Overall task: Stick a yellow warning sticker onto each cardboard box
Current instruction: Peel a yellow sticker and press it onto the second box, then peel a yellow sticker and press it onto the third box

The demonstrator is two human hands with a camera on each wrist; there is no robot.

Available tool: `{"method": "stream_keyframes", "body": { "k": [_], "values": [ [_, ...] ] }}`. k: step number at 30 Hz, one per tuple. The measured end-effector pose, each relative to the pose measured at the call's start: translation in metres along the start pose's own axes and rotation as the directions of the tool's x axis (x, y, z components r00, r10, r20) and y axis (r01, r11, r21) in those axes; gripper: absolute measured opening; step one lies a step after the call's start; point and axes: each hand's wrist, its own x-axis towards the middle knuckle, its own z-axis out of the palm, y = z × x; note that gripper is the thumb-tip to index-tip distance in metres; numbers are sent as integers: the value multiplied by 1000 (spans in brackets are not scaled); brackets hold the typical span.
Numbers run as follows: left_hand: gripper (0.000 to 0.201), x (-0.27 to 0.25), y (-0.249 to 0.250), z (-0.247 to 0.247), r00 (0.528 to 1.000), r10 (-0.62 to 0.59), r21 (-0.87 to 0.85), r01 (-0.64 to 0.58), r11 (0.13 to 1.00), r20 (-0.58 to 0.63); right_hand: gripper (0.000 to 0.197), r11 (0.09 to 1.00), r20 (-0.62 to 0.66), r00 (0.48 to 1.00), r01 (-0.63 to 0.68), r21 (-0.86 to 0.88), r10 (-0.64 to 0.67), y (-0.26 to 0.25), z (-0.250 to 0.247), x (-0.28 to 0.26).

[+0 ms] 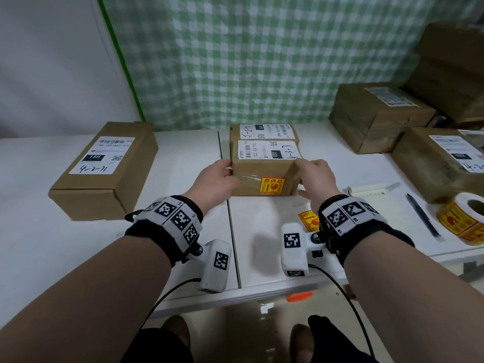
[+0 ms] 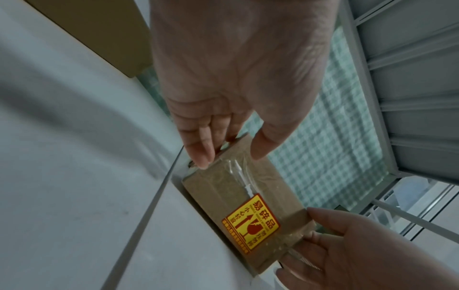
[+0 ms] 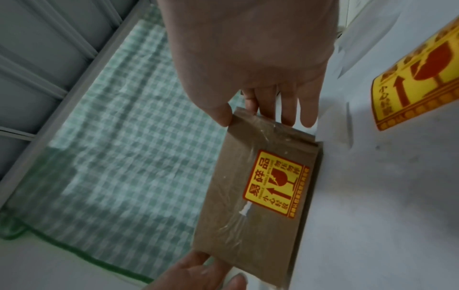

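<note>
A small cardboard box (image 1: 251, 169) (image 2: 223, 188) (image 3: 231, 225) stands at the middle of the white table (image 1: 183, 205). A yellow warning sticker (image 1: 271, 186) (image 2: 252, 221) (image 3: 275, 184) is stuck on its front face. My left hand (image 1: 222, 176) (image 2: 231, 157) grips its left end, thumb on the top edge and fingers down the side. My right hand (image 1: 313, 176) (image 3: 261, 121) grips the right end the same way. A loose yellow sticker (image 1: 307, 220) (image 3: 417, 82) lies on the table under my right wrist. The sticker roll (image 1: 466, 218) sits at the right edge.
A second labelled box (image 1: 263, 131) stands right behind the held one. A long box (image 1: 104, 169) lies to the left. Two bigger boxes (image 1: 377, 116) (image 1: 440, 163) stand at the right, more stacked behind. A black pen (image 1: 421, 216) and white paper (image 1: 372, 192) lie near the roll.
</note>
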Motion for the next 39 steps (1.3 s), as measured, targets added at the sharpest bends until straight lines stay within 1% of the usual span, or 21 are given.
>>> {"method": "stream_keyframes", "body": {
  "k": [3,5,7,10,13,15,16,18,19,20,22,23,24,25,27,28,30,33,35,37,39],
  "values": [
    [33,11,-1,3,1000,-15,-39,15,999,9,18,1000,5,1000,-4,7,4,0,7,11],
    [32,17,-1,4,1000,-28,-51,28,998,14,24,1000,0,1000,2,1,-2,0,13,17],
    [39,24,0,4,999,-34,-45,35,998,18,33,1000,-18,1000,11,-15,-11,-1,17,22],
    [44,30,2,5,999,-35,-51,37,998,25,38,999,-20,999,25,-26,-25,-5,23,24],
    [47,31,4,4,999,-38,-40,39,998,35,37,998,22,999,31,-49,-30,-8,25,22],
    [55,27,7,3,998,-50,-21,51,998,37,34,997,55,998,39,-70,-35,-9,25,16],
    [60,24,9,2,998,-58,-12,59,998,26,36,997,57,998,37,-69,-33,-9,24,13],
    [65,19,10,-4,998,-43,28,44,999,-48,51,998,13,1000,26,-60,-25,-9,22,7],
    [62,15,10,-10,994,-8,83,17,996,-113,55,998,-15,999,30,-55,-31,-10,21,3],
    [59,12,11,-18,980,48,163,-16,986,-194,52,998,-30,999,44,-48,-45,-10,21,0],
    [53,2,11,-42,923,176,341,-53,938,-342,32,997,-8,998,59,-41,-60,-10,22,-10],
    [52,-2,9,-57,890,220,423,-34,906,-399,21,997,14,997,71,-42,-70,-10,24,-17],
    [51,-6,6,-71,859,239,499,23,866,-453,14,996,39,996,81,-45,-80,-10,26,-25],
    [50,-10,3,-85,827,238,561,110,821,-509,14,994,72,994,89,-56,-85,-10,29,-33],
    [52,-20,-7,-109,767,181,599,305,741,-615,14,993,159,985,86,-85,-72,-11,37,-46],
    [57,-25,-14,-118,750,113,574,392,719,-652,13,993,210,976,74,-93,-53,-11,41,-53],
    [68,-36,-30,-130,733,-30,510,502,699,-679,9,992,322,947,47,-114,-8,-10,49,-66],
    [88,-42,-54,-146,701,-169,404,571,715,-692,9,978,440,898,96,-185,-5,-9,56,-84],
    [103,-44,-63,-152,703,-223,377,590,714,-675,10,967,468,883,135,-216,-18,-9,58,-94],
    [105,-45,-66,-154,705,-245,341,580,740,-666,11,960,480,877,156,-233,-26,-8,58,-100],
    [100,-50,-63,-154,712,-247,321,561,763,-658,10,960,481,876,154,-236,-23,-7,56,-105]
  ]
}}
